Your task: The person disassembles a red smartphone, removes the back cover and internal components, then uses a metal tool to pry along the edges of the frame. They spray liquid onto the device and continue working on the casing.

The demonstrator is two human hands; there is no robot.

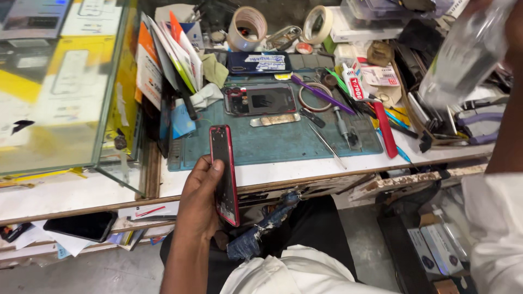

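Note:
My left hand (pixel 199 204) grips a red-framed phone (pixel 224 174) edge-on, over the front edge of the workbench. The phone's dark face points left and its length runs from the teal work mat (pixel 283 144) down toward my lap. My right hand (pixel 515 24) is raised at the top right, mostly out of frame, holding a blurred clear plastic bottle (pixel 463 57) tilted above the bench. On the mat lies an opened phone body with a red rim (pixel 260 99), a metal strip (pixel 275 120) below it, and tweezers (pixel 326 144) to the right.
A glass display case (pixel 60 81) fills the left. Tape rolls (pixel 248 27), a dark blue phone (pixel 259 61), a glue tube (pixel 355 84), screwdrivers and a red tool (pixel 385 130) crowd the back and right of the bench. A black phone (pixel 81 225) lies on a lower shelf. Boxes sit at the bottom right.

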